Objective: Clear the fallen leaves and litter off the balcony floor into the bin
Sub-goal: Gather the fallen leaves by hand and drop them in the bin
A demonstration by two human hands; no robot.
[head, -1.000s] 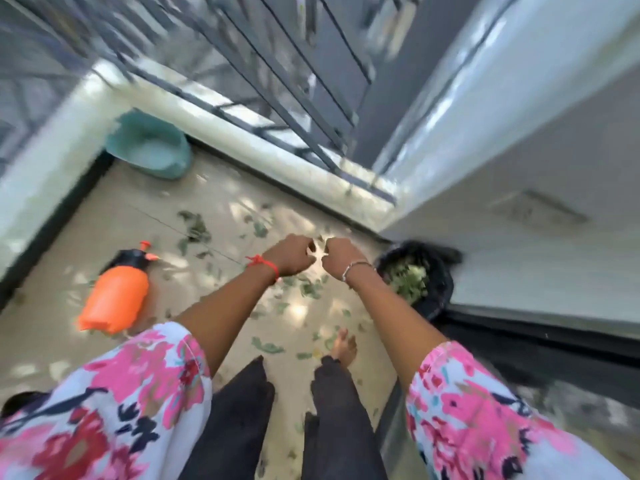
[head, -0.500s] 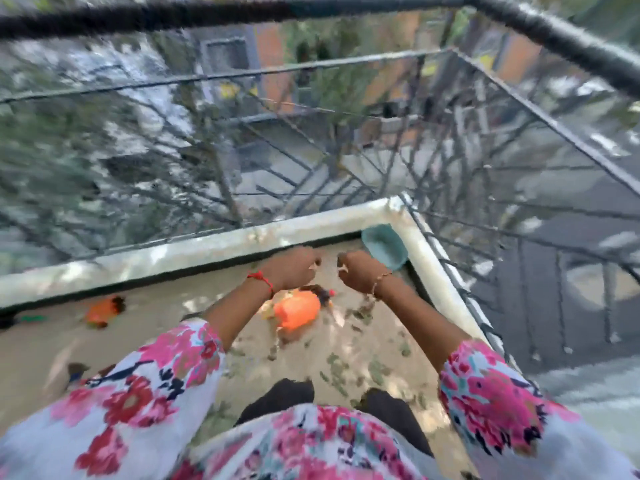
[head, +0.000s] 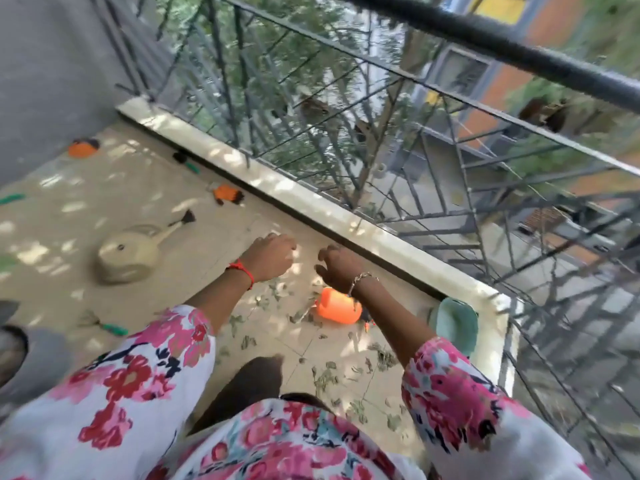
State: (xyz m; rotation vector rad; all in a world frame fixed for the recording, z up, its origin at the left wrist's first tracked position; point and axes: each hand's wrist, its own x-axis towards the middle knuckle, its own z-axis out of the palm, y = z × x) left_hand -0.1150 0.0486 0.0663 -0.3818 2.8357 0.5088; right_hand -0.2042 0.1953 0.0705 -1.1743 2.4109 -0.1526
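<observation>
- A green handle point(head: 11, 198) lies at the far left edge of the balcony floor point(head: 69, 209), and a small green-handled hand rake point(head: 108, 326) lies nearer the person.
- An orange object point(head: 82, 148), too blurred to identify, sits by the grey wall.
- A beige watering can point(head: 130, 256) lies on the floor with its spout pointing toward the ledge point(head: 311, 202).
- A black-and-green tool point(head: 185, 162) and an orange-and-black item point(head: 227, 195) lie close to the ledge.
- The left hand point(head: 272, 256), with a red thread at the wrist, hovers above the floor. Its fingers are curled under, and I cannot tell whether they hold anything.
- Fallen leaves point(head: 323, 377) are scattered on the floor below both forearms, around the sprayer and back toward the person's legs.
- The right hand point(head: 341, 271), wearing a bracelet, hangs just beside the left. Its fingers are loosely hooked and spread, with nothing between them.
- An orange sprayer bottle point(head: 337, 309) lies on its side under the right wrist, among the leaves.
- A teal basin point(head: 455, 323) sits in the corner against the ledge.
- A dark metal railing point(head: 519, 53) rises from the ledge.
</observation>
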